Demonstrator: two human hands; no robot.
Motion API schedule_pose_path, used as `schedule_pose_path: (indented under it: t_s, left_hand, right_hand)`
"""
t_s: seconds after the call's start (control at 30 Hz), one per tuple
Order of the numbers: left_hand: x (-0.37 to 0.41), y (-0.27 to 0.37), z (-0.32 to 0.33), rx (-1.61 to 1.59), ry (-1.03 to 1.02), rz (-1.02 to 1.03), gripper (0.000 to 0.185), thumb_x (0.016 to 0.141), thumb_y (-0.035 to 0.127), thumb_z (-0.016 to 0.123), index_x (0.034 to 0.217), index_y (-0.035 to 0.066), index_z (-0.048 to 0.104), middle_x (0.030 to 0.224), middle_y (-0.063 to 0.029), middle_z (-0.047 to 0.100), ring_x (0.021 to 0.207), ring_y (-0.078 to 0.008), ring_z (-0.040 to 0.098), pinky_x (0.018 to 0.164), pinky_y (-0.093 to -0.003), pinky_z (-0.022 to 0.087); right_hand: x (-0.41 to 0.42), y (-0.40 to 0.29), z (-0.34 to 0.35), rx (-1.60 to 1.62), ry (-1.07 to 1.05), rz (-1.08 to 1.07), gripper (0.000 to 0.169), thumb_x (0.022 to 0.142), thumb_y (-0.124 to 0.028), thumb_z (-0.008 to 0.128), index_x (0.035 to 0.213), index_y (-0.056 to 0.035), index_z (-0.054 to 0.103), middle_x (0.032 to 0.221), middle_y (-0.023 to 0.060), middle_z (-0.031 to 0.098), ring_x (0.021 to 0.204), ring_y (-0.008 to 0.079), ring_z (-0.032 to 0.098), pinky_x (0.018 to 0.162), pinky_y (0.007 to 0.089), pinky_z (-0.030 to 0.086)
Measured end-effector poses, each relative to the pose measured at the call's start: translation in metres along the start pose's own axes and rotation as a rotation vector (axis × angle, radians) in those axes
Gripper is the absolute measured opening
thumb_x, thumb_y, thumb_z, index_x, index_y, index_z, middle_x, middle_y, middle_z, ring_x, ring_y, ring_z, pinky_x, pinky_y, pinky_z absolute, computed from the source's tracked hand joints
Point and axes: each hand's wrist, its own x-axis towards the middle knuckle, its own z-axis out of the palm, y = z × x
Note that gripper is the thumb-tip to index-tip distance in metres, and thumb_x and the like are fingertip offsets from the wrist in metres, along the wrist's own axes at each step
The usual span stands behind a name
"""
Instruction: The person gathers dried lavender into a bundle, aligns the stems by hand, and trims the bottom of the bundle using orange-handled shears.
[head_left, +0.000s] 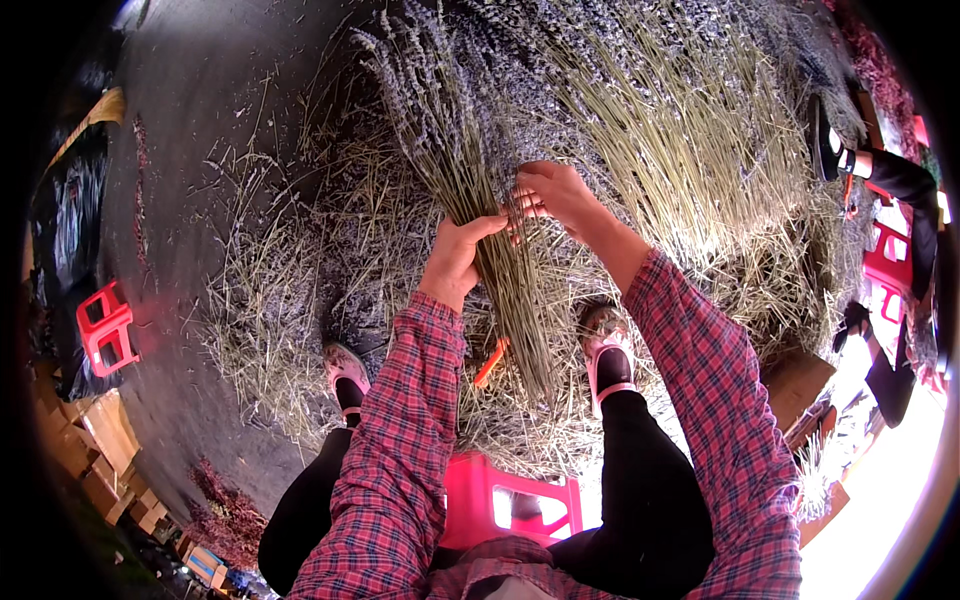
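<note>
My left hand (454, 259) is closed around a bundle of dried lavender (461, 176), thumb across the front of the stems. The purple flower heads point away from me, and the cut stem ends hang down between my feet. My right hand (564, 199) is at the bundle's right side with bent fingers touching its outer stems; whether they grip any is unclear. A large heap of lavender (675, 127) lies just beyond my right hand, stems towards me. On the floor under the bundle, an orange-handled tool (491, 364) shows only in part.
Loose stems and flower litter (277, 300) cover the floor around my shoes. I sit over a pink plastic stool (472, 502). Another red stool (105, 328) stands at left, near cardboard boxes (109, 431). At right are a person's leg (900, 176), a pink stool (889, 259) and a box (796, 386).
</note>
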Motion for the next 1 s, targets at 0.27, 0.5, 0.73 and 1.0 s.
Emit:
schedule_pose_path:
  t_s: [0.27,0.5,0.73,1.0]
  left_hand:
    - [-0.003,-0.009,-0.002,-0.029,0.034,-0.017,0.022,0.080,0.003,0.064,0.102,0.000,0.061,0.091,-0.0093,0.066,0.077,-0.0179,0.065,0.065,-0.0334,0.055]
    - [0.010,-0.028,0.019,0.093,0.172,0.097,0.021,0.078,0.003,0.069,0.098,0.000,0.062,0.086,-0.0068,0.065,0.071,-0.0155,0.063,0.061,-0.0304,0.053]
    - [-0.009,-0.001,0.015,0.206,0.200,0.009,0.013,0.079,0.001,0.066,0.090,-0.004,0.061,0.078,-0.0108,0.063,0.065,-0.0190,0.063,0.056,-0.0318,0.052]
    - [-0.055,0.051,-0.022,0.372,0.155,0.011,0.015,0.075,0.004,0.067,0.085,-0.005,0.061,0.074,-0.0117,0.063,0.062,-0.0199,0.061,0.057,-0.0323,0.049]
  right_hand:
    - [0.003,0.014,-0.003,-0.021,0.107,-0.049,0.029,0.085,-0.012,0.061,0.107,0.0059,0.062,0.078,0.0081,0.064,0.066,0.0126,0.057,0.059,0.0278,0.047]
    - [-0.004,0.020,0.008,-0.177,0.102,-0.007,0.032,0.085,-0.020,0.064,0.105,0.0046,0.065,0.086,0.0096,0.066,0.074,0.0151,0.059,0.067,0.0279,0.049]
    - [0.013,-0.009,-0.010,-0.730,0.085,-0.320,0.034,0.084,-0.019,0.057,0.116,-0.0069,0.062,0.113,0.0221,0.061,0.109,0.0362,0.057,0.094,0.0390,0.046]
    - [0.035,-0.030,-0.031,-0.911,0.282,-0.457,0.042,0.078,-0.022,0.060,0.116,-0.0014,0.060,0.119,0.0198,0.059,0.109,0.0321,0.058,0.097,0.0370,0.044]
